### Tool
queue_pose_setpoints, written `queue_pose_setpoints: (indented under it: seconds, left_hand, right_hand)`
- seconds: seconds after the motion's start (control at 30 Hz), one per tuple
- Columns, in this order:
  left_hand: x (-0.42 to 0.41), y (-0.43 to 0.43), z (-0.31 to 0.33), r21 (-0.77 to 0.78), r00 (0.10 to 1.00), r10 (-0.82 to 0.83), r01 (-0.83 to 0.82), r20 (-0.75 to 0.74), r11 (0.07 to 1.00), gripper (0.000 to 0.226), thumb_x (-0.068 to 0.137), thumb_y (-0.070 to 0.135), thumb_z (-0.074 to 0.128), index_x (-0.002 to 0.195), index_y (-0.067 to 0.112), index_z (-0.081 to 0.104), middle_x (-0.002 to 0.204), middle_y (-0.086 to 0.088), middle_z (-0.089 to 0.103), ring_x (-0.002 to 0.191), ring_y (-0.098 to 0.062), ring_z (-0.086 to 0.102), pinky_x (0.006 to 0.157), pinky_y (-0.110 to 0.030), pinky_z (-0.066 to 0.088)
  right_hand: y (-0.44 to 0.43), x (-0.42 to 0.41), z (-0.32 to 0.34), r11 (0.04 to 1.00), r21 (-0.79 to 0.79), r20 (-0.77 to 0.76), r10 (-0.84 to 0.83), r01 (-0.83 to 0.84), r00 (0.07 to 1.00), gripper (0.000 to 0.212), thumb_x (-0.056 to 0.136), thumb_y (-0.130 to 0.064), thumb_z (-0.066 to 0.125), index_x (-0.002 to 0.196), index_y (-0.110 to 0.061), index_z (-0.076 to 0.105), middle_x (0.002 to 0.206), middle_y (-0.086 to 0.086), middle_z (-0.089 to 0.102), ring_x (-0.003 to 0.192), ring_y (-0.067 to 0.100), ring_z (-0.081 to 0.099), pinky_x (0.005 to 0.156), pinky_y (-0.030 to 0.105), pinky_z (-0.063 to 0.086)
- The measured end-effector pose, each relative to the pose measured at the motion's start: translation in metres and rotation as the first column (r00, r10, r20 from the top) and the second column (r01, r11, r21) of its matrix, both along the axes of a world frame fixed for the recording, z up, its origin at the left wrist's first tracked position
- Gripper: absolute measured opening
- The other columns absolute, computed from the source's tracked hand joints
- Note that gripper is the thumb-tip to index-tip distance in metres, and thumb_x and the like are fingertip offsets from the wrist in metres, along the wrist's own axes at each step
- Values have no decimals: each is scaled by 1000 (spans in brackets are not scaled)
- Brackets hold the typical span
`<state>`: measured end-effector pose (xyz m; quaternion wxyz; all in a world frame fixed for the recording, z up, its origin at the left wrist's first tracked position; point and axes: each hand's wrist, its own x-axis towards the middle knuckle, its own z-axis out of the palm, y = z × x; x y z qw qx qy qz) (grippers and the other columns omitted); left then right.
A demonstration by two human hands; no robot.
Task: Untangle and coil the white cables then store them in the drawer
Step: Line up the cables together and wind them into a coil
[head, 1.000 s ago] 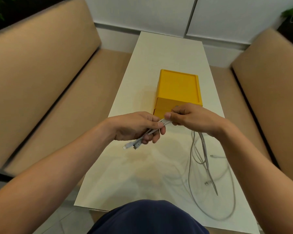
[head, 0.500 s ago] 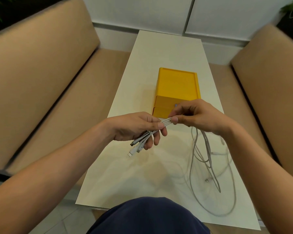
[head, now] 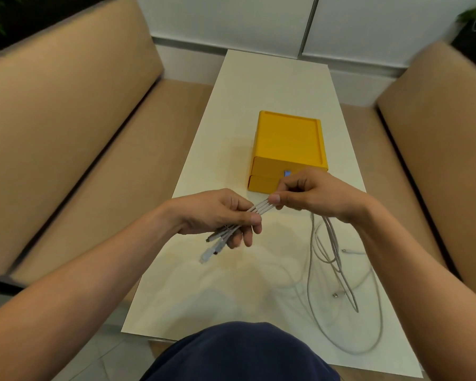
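Note:
Several white cables [head: 260, 209] run side by side between my two hands above the table. My left hand [head: 217, 213] grips them near their plug ends, which stick out below its fingers. My right hand [head: 311, 192] pinches the same strands a little further along, just in front of the yellow drawer box [head: 289, 141]. The rest of the cables [head: 338, 270] hang from my right hand and lie in loose, crossing loops on the table at the right. The box's two drawers [head: 264, 176] are shut.
The narrow white table [head: 231, 284] runs away from me between two tan benches [head: 66, 133]. A white wall closes the far end. My dark blue knee [head: 239, 350] shows at the near table edge.
My hands have drawn slightly apart, exposing more cable between them. The plug ends now stick out further below my left hand. The loose loops have shifted a little on the table.

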<state>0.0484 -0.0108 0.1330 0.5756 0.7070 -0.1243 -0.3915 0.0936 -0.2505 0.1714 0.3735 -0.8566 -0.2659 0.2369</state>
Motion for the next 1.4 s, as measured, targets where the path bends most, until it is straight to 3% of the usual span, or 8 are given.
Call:
queue_pose_setpoints:
  seconds: [0.13, 0.33, 0.57, 0.77, 0.93, 1.03, 1.23, 1.4]
  left_hand:
    - [0, 4, -4, -150, 994, -46, 31, -100, 988, 30, 101, 19, 57, 124, 4, 66, 112, -21, 75, 99, -29, 75, 94, -42, 60]
    - [-1, -6, -4, -241, 986, -98, 64, -131, 968, 36, 108, 21, 46, 134, 0, 59, 129, -22, 69, 120, -36, 67, 102, -42, 56]
    - [-6, -17, -6, -198, 990, -63, 37, -128, 979, 35, 111, 28, 41, 138, 8, 51, 107, -20, 72, 60, -14, 53, 66, -27, 45]
    - [-7, -23, -1, -69, 987, -160, 158, -26, 985, 39, 112, 29, 38, 128, 2, 60, 99, -17, 75, 55, -13, 47, 62, -26, 41]
    - [-9, -21, 0, -204, 994, -110, 105, -11, 973, 33, 109, 23, 42, 128, 4, 61, 122, -20, 72, 112, -35, 71, 103, -49, 55]
    - [-8, -21, -1, -306, 999, 32, -25, 18, 952, 35, 104, 26, 46, 123, 2, 62, 118, -19, 74, 113, -36, 71, 108, -52, 51]
    - [-9, -15, 6, -457, 991, 131, -114, 7, 882, 30, 106, 25, 43, 118, 3, 59, 91, -15, 74, 79, -29, 75, 70, -36, 63]
    - [-6, -18, 12, -414, 980, 193, -153, 56, 897, 37, 104, 34, 42, 120, 8, 63, 73, -6, 64, 45, -7, 31, 42, -21, 21]
  right_hand:
    - [8, -3, 7, 999, 17, 39, 30, -31, 999, 31, 96, -41, 68, 80, -15, 74, 70, 22, 51, 62, 19, 39, 58, 32, 32]
    - [11, 0, 10, 998, 5, 11, 67, -67, 998, 35, 93, -39, 71, 82, -7, 73, 62, 2, 52, 59, 14, 41, 56, 29, 34]
    - [7, 9, 16, 998, 1, -18, 64, -64, 998, 36, 81, -48, 77, 85, -13, 80, 71, 5, 71, 62, 12, 51, 58, 29, 38]
    - [-2, 16, 18, 990, 31, -135, 143, -141, 980, 17, 92, -23, 75, 98, -8, 78, 81, 9, 77, 60, 11, 48, 55, 22, 39]
    - [-3, 19, 3, 997, 49, 51, -55, 53, 997, 38, 77, -48, 81, 85, -11, 77, 65, 2, 64, 60, 14, 47, 56, 31, 38]
    - [3, 11, -20, 970, 208, 73, -140, 122, 987, 44, 88, -52, 67, 89, -9, 73, 70, 4, 53, 64, 11, 42, 60, 31, 34]
    - [-7, -2, -61, 795, 564, -364, -5, 225, 931, 50, 86, -48, 79, 124, -20, 62, 85, 18, 46, 67, 20, 41, 57, 28, 43]
    - [-12, -6, -69, 688, 665, -427, 32, 290, 904, 45, 86, -46, 78, 120, -17, 70, 82, -2, 58, 60, 11, 44, 61, 27, 43]
